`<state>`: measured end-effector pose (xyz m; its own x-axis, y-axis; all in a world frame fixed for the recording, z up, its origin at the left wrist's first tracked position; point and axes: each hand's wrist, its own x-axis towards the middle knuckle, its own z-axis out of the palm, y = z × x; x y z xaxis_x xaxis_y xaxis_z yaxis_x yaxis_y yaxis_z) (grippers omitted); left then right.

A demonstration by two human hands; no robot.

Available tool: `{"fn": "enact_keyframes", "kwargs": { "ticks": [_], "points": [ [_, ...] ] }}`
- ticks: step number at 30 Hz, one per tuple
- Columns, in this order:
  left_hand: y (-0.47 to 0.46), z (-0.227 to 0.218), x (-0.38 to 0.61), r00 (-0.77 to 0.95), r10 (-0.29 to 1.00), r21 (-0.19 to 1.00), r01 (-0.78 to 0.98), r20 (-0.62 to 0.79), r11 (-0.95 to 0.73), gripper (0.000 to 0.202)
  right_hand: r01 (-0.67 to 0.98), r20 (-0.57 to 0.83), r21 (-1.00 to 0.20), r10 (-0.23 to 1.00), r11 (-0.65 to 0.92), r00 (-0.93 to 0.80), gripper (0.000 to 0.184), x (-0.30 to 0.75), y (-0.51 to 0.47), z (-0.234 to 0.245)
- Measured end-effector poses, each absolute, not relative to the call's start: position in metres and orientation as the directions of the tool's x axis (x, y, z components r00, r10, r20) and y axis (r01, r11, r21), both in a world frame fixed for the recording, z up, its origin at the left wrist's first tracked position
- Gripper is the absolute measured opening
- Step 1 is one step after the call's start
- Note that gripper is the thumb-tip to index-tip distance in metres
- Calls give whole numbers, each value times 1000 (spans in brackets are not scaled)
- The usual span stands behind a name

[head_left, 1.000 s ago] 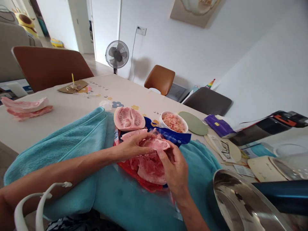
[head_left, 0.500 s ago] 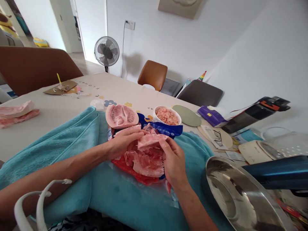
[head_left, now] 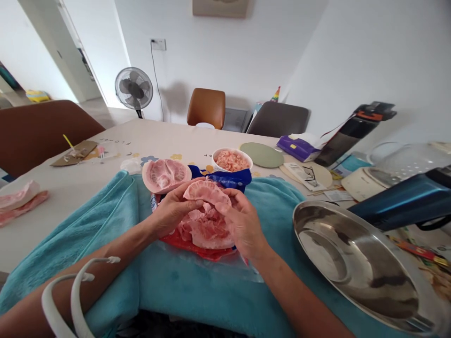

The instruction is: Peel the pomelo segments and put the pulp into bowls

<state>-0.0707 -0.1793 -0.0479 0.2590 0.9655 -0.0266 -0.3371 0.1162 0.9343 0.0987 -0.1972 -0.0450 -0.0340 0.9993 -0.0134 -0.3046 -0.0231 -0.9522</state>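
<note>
Both hands hold a pink pomelo segment (head_left: 207,191) between them, above a pile of pomelo peel and membrane (head_left: 207,230) on a red and blue plastic bag (head_left: 211,254). My left hand (head_left: 173,210) grips its left end with the thumb in front. My right hand (head_left: 246,225) has its fingers closed on the right end. Just behind the left hand lies a pomelo half (head_left: 166,175), its pink inside facing up. A white bowl (head_left: 214,165) of peeled pomelo flesh (head_left: 231,160) stands behind the bag.
A teal towel (head_left: 105,211) lies under the bag. To the right are a steel basin (head_left: 352,263), a blue flask (head_left: 398,199), a dark bottle (head_left: 343,136), glasses (head_left: 310,175), a purple tissue pack (head_left: 298,147) and a green mat (head_left: 262,155). Peel pieces (head_left: 21,199) lie far left.
The pomelo segment has been lifted off the pile and tilted, showing more of its inner face. Both hands rose with it. The camera view has shifted to the right.
</note>
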Motion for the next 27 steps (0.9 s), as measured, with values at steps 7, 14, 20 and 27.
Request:
{"fn": "enact_keyframes", "kwargs": {
  "ticks": [7,14,20,27],
  "points": [
    [-182,-40,-76,244,959,980,101,143,-172,45,225,319,-914,940,339,-122,41,104,-201,-47],
    [-177,-54,-82,393,907,977,83,151,-198,50,242,337,-873,883,423,-327,48,117,-198,-42],
    [-179,-53,-82,443,888,987,41,124,-159,50,187,269,-924,916,332,-297,43,116,-201,-40],
    [-189,-48,-75,484,862,982,29,151,-189,39,150,323,-916,906,372,-275,28,109,-200,-38]
  ]
}}
